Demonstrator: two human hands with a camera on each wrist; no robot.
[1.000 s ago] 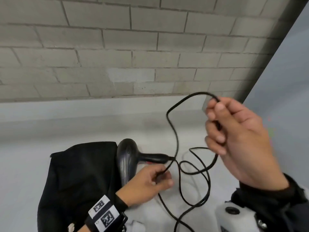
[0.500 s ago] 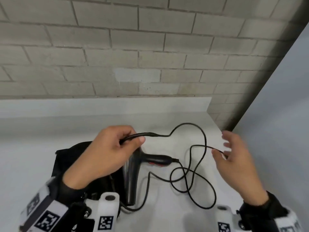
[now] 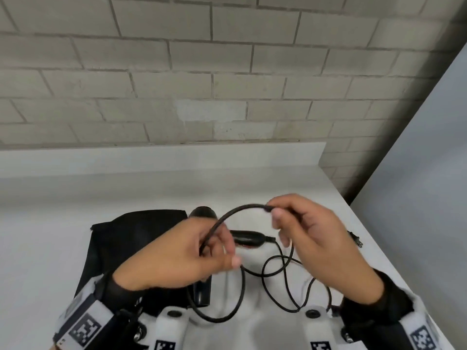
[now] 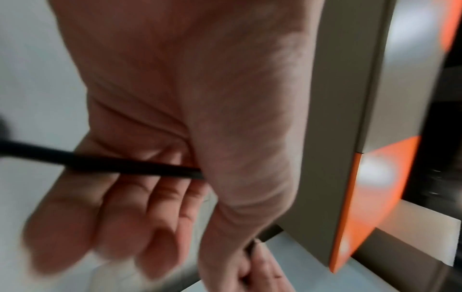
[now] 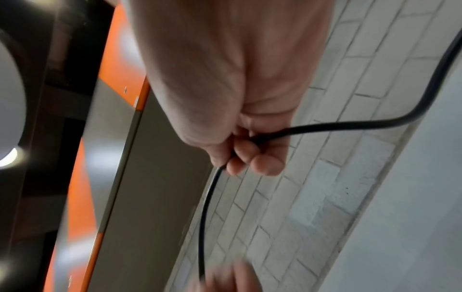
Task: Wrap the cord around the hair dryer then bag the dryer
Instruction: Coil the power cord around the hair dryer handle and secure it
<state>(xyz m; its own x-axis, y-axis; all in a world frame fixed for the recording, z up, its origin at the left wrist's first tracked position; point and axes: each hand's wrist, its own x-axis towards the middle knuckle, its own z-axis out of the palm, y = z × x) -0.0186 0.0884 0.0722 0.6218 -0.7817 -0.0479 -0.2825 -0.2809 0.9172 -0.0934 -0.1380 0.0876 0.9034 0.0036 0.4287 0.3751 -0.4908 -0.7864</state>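
Hiding much of the hair dryer (image 3: 202, 286), both hands grip cord (image 3: 235, 210).

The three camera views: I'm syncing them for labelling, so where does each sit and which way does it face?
Head: worn high, looking down at left hand, right hand, hair dryer, bag.
Left wrist: along the palm; fingers curled round the cord.
Right wrist: along the hand, toward the brick wall.
Shared: the cord, in all views.
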